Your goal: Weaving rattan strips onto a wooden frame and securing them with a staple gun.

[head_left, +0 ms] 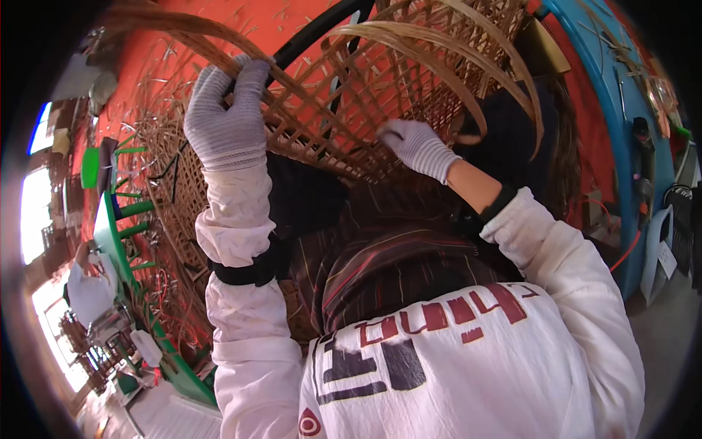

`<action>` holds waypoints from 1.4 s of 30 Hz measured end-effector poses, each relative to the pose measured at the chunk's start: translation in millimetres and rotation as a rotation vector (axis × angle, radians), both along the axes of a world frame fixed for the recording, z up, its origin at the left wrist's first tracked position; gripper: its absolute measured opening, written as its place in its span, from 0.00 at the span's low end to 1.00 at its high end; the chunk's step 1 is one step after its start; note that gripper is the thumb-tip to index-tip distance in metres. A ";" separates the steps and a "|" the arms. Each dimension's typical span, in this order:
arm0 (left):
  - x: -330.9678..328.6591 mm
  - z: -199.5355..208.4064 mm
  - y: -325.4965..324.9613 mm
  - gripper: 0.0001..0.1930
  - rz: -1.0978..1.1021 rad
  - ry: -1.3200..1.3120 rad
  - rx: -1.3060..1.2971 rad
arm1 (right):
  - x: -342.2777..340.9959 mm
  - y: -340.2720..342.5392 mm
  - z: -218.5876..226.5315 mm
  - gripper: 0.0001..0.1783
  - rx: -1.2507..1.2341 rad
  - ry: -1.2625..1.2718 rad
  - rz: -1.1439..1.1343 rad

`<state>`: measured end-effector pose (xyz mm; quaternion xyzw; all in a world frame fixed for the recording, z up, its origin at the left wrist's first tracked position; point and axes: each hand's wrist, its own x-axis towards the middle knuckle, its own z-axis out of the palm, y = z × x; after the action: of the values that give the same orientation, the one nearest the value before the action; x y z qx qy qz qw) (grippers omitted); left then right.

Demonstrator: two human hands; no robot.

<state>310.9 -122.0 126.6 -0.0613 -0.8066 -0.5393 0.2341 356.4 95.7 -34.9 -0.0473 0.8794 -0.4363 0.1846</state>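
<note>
My left hand (227,113), in a grey-white knit glove, is raised and closed round a band of brown cane strips (194,33). The band runs along the upper side of an open-lattice wicker piece (322,139) lying across my lap. My right hand (420,146), in a striped glove, is at the middle of the lattice, fingers drawn together against it. Whatever sits between those fingertips is hidden. Long loose cane strips (431,58) arch over the weave beyond my right hand. A black bar (314,33) passes behind the strips.
A red floor (153,66) strewn with cane scraps lies ahead. On the left are a green-edged table (172,366), more woven wicker (172,197) and another person in white (91,289). A blue table (592,44) with tools curves along the right, near a red cord (625,252).
</note>
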 end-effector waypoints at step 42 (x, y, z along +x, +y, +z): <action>-6.9 -6.1 -6.8 0.05 -0.030 0.003 0.048 | 10.1 -43.3 24.5 0.13 -0.443 0.581 -0.112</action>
<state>304.0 -128.8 120.5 -0.0686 -0.7921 -0.5618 0.2286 366.5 52.4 -10.4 -0.1599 0.7805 -0.5939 -0.1118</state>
